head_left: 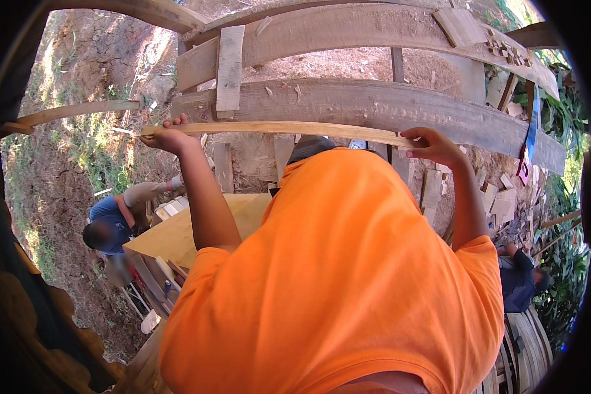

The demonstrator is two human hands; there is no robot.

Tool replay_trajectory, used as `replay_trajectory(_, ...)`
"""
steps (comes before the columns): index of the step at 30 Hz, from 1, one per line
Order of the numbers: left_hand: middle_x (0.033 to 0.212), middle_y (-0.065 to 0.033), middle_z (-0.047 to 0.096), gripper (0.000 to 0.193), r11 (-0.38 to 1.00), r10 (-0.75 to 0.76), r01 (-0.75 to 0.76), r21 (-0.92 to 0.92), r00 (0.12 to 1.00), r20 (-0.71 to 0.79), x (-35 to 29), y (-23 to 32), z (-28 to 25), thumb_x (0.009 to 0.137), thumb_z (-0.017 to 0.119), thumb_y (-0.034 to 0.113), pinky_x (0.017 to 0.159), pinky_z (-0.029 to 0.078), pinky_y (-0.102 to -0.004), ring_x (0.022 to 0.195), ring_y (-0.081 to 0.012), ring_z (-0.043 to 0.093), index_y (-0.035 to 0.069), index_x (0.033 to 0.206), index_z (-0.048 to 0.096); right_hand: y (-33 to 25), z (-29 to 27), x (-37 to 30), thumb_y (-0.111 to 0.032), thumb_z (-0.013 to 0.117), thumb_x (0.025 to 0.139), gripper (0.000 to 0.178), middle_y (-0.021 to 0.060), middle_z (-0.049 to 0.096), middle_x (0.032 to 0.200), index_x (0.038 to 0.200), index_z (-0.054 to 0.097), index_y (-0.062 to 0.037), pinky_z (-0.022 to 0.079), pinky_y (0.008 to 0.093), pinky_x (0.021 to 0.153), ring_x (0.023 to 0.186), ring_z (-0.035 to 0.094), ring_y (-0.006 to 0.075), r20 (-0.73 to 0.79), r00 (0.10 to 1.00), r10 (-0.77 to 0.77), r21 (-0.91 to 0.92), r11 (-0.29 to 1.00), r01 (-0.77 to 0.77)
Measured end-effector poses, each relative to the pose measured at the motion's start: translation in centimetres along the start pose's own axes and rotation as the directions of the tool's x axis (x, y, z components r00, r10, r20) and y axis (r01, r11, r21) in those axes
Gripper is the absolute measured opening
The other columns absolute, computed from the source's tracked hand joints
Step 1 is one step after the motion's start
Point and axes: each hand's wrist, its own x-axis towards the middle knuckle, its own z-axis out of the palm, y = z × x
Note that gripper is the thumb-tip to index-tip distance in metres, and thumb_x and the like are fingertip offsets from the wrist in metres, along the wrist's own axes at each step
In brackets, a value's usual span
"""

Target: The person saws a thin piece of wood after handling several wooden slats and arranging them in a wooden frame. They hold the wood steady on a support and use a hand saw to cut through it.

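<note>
In the head view, bare earth (52,190) surrounds a rough plank desk (348,97); a short board (230,69) crosses it at 11 o'clock, and a blue-bladed handsaw (530,141) sits between 2 and 3. A long wooden strip (276,127) spans 12 o'clock, by the desk's near edge; I cannot tell whether they touch. The left grip (167,136), at 10, curls around one end; the right grip (435,146), near 2, pinches the other. Steady handling likely calls for even pressure, level ends and no twisting.
</note>
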Motion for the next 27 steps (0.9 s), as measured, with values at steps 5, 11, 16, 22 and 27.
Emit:
replay_trajectory(5, 0.132, -0.018, 0.044, 0.064, 0.999, 0.022, -0.02, -0.025, 0.998, 0.063, 1.6, -0.7, -1.0, 0.103, 0.035, 0.048, 0.098, 0.054, -0.0463, 0.106, -0.0296, 0.055, 0.006, 0.149, 0.023, 0.9, 0.7, 1.9, -0.029, 0.077, 0.089, 0.043, 0.0043, 0.07, 0.099, 0.12, 0.07, -0.0009, 0.048, 0.0296, 0.083, 0.089, 0.06, 0.0122, -0.012, 1.0, 0.009, -0.115, 0.993, -0.011)
replay_trajectory(11, 0.132, -0.0144, 0.051, 0.052, 0.963, -0.07, 0.134, -0.232, 0.962, 0.266, 6.2, -2.8, -2.9, 0.106, 0.032, 0.036, 0.104, 0.053, -0.0556, 0.125, -0.0362, 0.054, -0.006, 0.136, 0.036, 0.3, 1.9, 1.8, -0.037, 0.078, 0.089, 0.05, 0.006, 0.072, 0.1, 0.122, 0.07, -0.0017, 0.049, 0.0318, 0.083, 0.091, 0.062, 0.0137, -0.063, 0.998, -0.018, -0.077, 0.997, 0.013)
replay_trajectory(16, 0.125, -0.0123, 0.053, 0.044, 0.958, -0.102, 0.166, -0.234, 0.959, 0.263, 6.4, -3.4, -0.8, 0.103, 0.042, 0.03, 0.103, 0.053, -0.0546, 0.121, -0.0352, 0.057, -0.004, 0.13, 0.042, 1.7, 2.6, 1.1, -0.045, 0.08, 0.084, 0.051, 0.0097, 0.073, 0.099, 0.115, 0.072, -0.005, 0.05, 0.0321, 0.082, 0.092, 0.066, 0.0204, -0.229, 0.974, -0.002, -0.108, 0.994, -0.023)
replay_trajectory(22, 0.093, -0.0116, 0.052, 0.024, 0.942, -0.155, 0.252, -0.222, 0.913, 0.377, 8.7, -4.5, 1.0, 0.098, 0.044, 0.023, 0.078, 0.058, -0.0456, 0.081, -0.0282, 0.057, 0.0, 0.101, 0.049, 1.2, 4.9, -0.2, -0.058, 0.077, 0.078, 0.047, 0.0028, 0.068, 0.116, 0.111, 0.075, -0.0251, 0.026, 0.0754, 0.1, 0.117, 0.062, 0.0262, -0.649, 0.76, -0.04, -0.367, 0.891, -0.267)
replay_trajectory(27, 0.082, -0.0092, 0.049, 0.018, 0.958, -0.135, 0.24, -0.158, 0.86, 0.491, 9.1, -3.1, 2.1, 0.1, 0.045, 0.02, 0.068, 0.054, -0.0438, 0.073, -0.0255, 0.052, 0.005, 0.091, 0.046, 3.7, 5.8, 0.1, -0.053, 0.081, 0.077, 0.046, 0.0074, 0.068, 0.116, 0.109, 0.077, -0.0197, 0.042, 0.0572, 0.1, 0.111, 0.064, 0.0283, -0.721, 0.686, -0.1, -0.238, 0.965, -0.11)
